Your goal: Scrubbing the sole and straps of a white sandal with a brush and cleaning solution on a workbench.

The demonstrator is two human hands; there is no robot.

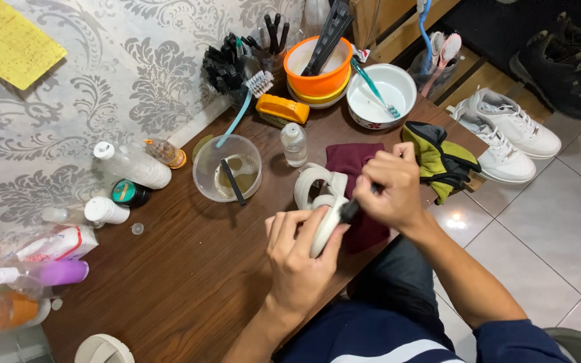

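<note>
Two hands work over the near edge of a brown wooden surface point(169, 269). The left hand point(300, 259) grips a white sandal point(323, 202) from below, its fingers point(304, 228) wrapped around the sole and pressed against it, holding the sandal tilted above the surface. The right hand point(388, 188) is closed around a dark-handled brush point(351, 210), fingers curled tight on the handle, the brush end touching the sandal. A maroon cloth point(354, 161) lies under and behind the sandal. Just beside the right hand, at the surface's edge, sits a bunched green-and-grey rag point(438, 158). Left of the sandal stands a clear plastic cup point(226, 168) with cloudy liquid and a dark stick in it; a blue-handled toothbrush point(243, 107) leans at its rim. A small clear bottle point(294, 143) stands between cup and cloth. Farther back are an orange bowl point(317, 70) holding dark tools, a white bowl point(381, 94) with a teal toothbrush, and a yellow block brush point(282, 109). Along the patterned wall lie several bottles point(132, 165) and a purple spray bottle point(48, 273). White sneakers point(506, 131) rest on the tiled floor point(559, 228) to the right, well apart from the hands.
</note>
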